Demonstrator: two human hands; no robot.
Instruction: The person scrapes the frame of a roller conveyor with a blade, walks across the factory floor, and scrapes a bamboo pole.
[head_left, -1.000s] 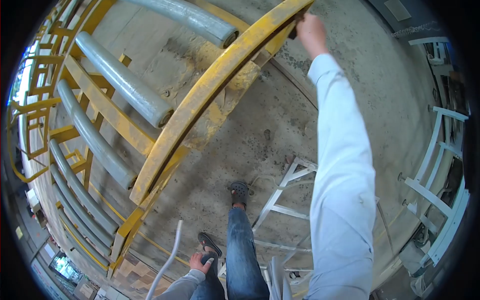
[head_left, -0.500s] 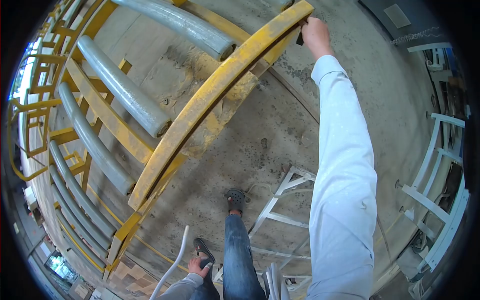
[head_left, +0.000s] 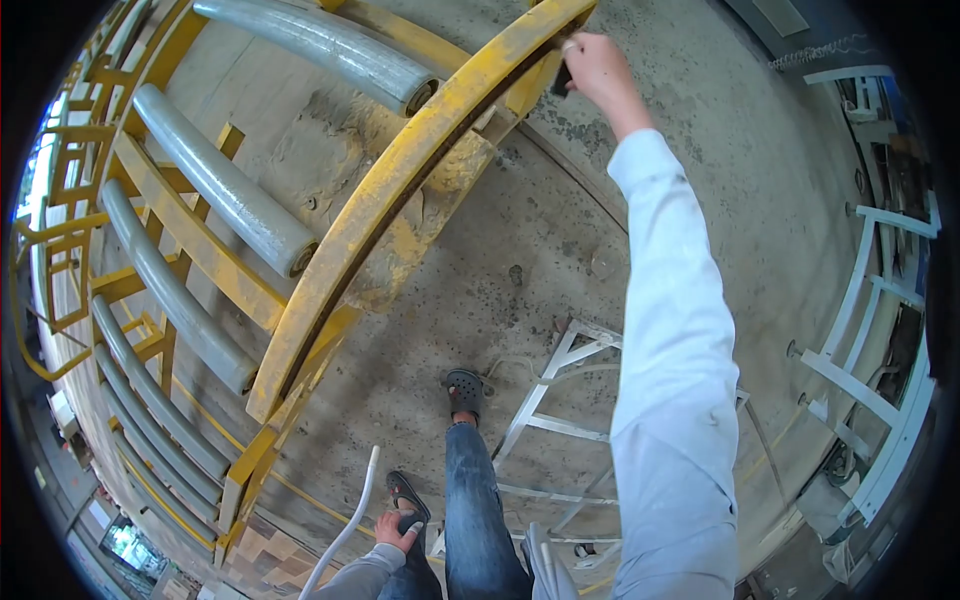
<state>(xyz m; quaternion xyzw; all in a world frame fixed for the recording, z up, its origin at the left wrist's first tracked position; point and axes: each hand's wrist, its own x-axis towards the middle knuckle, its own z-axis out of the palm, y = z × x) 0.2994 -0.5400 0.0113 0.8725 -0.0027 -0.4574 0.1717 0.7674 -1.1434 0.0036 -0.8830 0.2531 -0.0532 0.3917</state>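
Note:
My right hand [head_left: 603, 78] is closed around a small dark object [head_left: 562, 78] whose kind I cannot make out. It is at the upper end of a curved-looking yellow beam [head_left: 385, 185], whose paint is worn and dusty. My left hand [head_left: 396, 533] is low by my leg, its fingers curled around something dark grey that I cannot name. Beside that hand rises a pale bent tube [head_left: 350, 528].
Several grey plastic-wrapped rolls [head_left: 225, 180] lie on the yellow rack left of the beam. A white metal frame [head_left: 545, 400] stands near my feet. More pale framework [head_left: 850, 390] is at the right. The concrete floor [head_left: 530, 250] is stained.
My right hand has shifted left with the dark object, which shows more now. The view has moved slightly, so the beam and rolls sit further left. My left hand has barely moved.

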